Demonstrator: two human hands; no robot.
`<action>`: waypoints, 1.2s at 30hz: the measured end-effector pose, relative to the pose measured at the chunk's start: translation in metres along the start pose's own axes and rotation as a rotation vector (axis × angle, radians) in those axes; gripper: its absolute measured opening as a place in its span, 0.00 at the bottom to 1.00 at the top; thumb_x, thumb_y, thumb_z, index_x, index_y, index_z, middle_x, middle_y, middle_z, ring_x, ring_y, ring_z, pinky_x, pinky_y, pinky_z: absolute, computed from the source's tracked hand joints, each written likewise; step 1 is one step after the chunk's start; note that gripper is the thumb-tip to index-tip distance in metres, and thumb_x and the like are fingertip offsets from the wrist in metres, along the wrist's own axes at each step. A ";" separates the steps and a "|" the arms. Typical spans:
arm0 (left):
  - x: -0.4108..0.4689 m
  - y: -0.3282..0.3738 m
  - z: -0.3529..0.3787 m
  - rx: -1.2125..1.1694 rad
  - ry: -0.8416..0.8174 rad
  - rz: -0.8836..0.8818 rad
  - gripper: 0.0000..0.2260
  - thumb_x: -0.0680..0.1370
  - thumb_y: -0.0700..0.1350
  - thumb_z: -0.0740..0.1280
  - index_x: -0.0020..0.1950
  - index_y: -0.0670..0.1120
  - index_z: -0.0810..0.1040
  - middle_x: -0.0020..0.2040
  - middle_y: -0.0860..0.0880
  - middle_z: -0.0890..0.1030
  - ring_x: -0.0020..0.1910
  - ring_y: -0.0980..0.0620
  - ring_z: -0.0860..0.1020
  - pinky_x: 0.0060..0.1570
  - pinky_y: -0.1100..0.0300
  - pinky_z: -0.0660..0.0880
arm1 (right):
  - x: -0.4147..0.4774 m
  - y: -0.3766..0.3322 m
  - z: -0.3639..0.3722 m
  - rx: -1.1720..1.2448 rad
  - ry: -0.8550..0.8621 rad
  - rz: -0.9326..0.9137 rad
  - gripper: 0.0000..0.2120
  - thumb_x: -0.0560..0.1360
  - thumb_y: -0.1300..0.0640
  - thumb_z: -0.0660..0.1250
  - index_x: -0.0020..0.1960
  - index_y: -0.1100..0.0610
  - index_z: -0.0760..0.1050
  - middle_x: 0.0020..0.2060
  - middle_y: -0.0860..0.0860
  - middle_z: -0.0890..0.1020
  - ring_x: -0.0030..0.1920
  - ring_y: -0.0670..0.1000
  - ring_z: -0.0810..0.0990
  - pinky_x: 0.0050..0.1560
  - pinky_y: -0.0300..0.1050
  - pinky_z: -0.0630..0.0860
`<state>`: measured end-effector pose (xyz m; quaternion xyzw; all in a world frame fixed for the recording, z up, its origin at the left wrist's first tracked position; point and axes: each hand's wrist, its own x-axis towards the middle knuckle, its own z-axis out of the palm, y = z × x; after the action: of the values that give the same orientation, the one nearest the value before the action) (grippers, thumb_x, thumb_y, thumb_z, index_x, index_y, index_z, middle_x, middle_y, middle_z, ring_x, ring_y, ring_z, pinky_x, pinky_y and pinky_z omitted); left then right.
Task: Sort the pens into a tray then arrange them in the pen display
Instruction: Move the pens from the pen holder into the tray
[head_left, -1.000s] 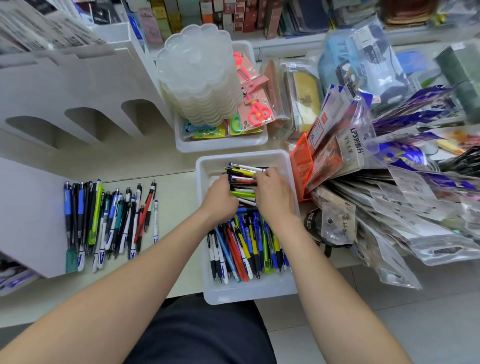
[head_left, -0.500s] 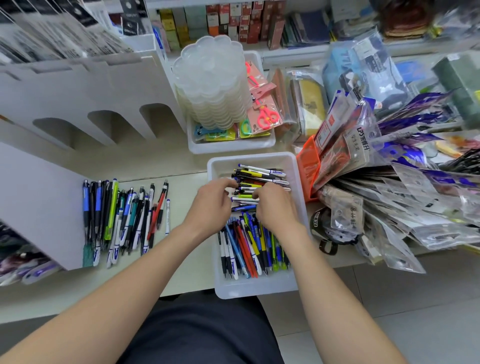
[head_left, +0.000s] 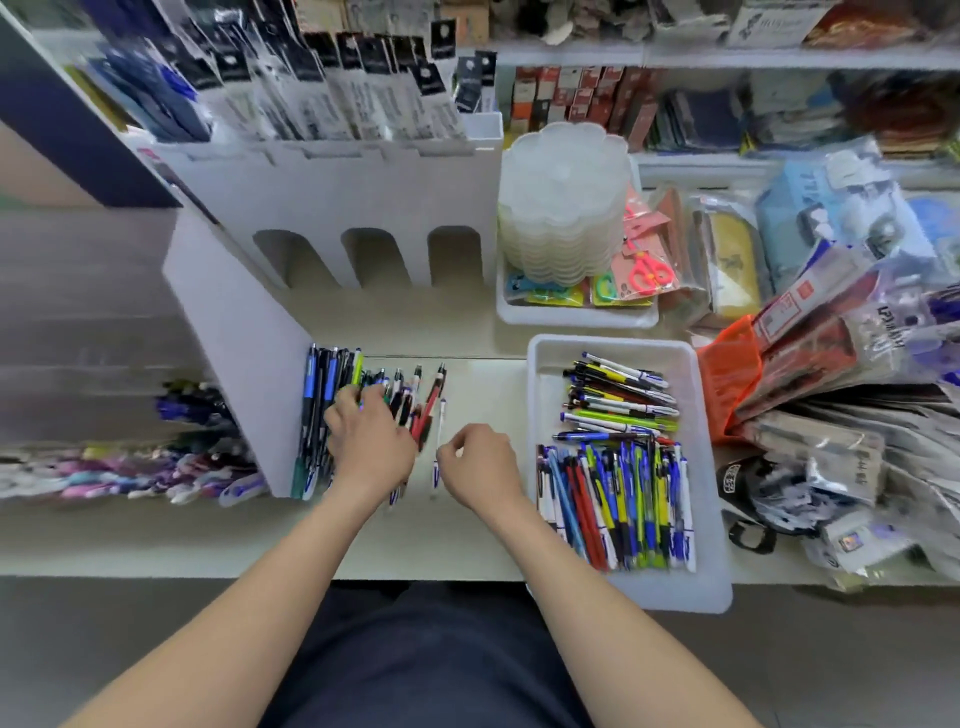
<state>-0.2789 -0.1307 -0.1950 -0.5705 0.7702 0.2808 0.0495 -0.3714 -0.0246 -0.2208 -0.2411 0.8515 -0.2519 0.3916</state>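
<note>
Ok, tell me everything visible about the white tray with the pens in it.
The white tray looks like plastic, rectangular with rounded corners. It sits on the counter, its near end overhanging the edge. Inside, pens lie crosswise at the far end and lengthwise at the near end. Neither the left hand nor the right hand touches it.

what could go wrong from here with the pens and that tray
The white tray overhangs the front edge of the counter; a bump from the right hand might tip it.
The left hand lies on the loose pen row; a sweep could scatter it.
The lone white pen beside the row could roll away.
</note>
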 end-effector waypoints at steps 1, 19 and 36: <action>0.002 -0.008 -0.004 -0.003 -0.016 -0.016 0.30 0.77 0.36 0.65 0.80 0.40 0.63 0.82 0.35 0.55 0.80 0.32 0.56 0.76 0.38 0.60 | 0.003 -0.003 0.008 -0.011 0.005 0.043 0.12 0.79 0.51 0.64 0.51 0.61 0.78 0.47 0.58 0.84 0.52 0.63 0.82 0.48 0.51 0.78; 0.041 -0.050 -0.012 0.118 -0.196 0.035 0.32 0.84 0.41 0.60 0.85 0.40 0.49 0.82 0.34 0.55 0.76 0.30 0.60 0.75 0.41 0.61 | 0.050 -0.064 0.086 -0.033 0.126 0.297 0.46 0.74 0.36 0.75 0.76 0.61 0.57 0.70 0.61 0.63 0.67 0.67 0.70 0.61 0.57 0.75; 0.041 -0.063 -0.017 -0.312 -0.284 0.079 0.34 0.75 0.32 0.68 0.81 0.47 0.66 0.75 0.46 0.77 0.71 0.44 0.75 0.72 0.47 0.73 | 0.058 -0.057 0.085 0.070 0.142 0.305 0.41 0.76 0.44 0.72 0.78 0.59 0.55 0.70 0.61 0.63 0.68 0.67 0.65 0.68 0.57 0.72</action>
<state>-0.2318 -0.1859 -0.2204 -0.4955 0.7244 0.4759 0.0574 -0.3255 -0.1239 -0.2655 -0.0770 0.8944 -0.2355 0.3724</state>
